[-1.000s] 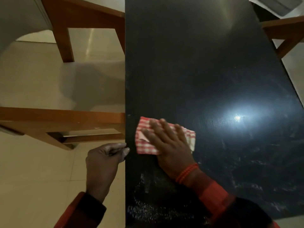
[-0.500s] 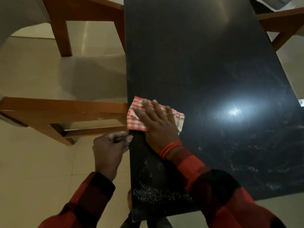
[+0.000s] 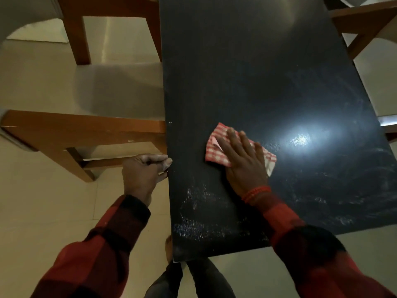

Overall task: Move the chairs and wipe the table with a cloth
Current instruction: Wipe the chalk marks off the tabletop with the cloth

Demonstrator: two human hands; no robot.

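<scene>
The pale tiled floor (image 3: 53, 201) fills the left side and the lower right corner, and over it the dark glossy table (image 3: 247, 72) runs from 12 o'clock down to about 6 o'clock, with a bright glare spot toward 3 o'clock and whitish streaks near its near end. A wooden chair (image 3: 86, 130) stands at 9 o'clock, its frame touching the table's left edge; part of another wooden chair (image 3: 363, 22) shows at 1 o'clock, beside the right edge. The left hand (image 3: 146, 175), in a red-and-black checked sleeve (image 3: 103, 244), grips the table's left edge at about 8 o'clock, fingers curled over it. The right hand (image 3: 242, 160) lies with fingers straight and spread, pressing flat on the red-and-white checked cloth (image 3: 217, 151), which sits folded on the table just right of centre, close to the glare. An orange bead bracelet (image 3: 255, 193) circles that wrist.
</scene>
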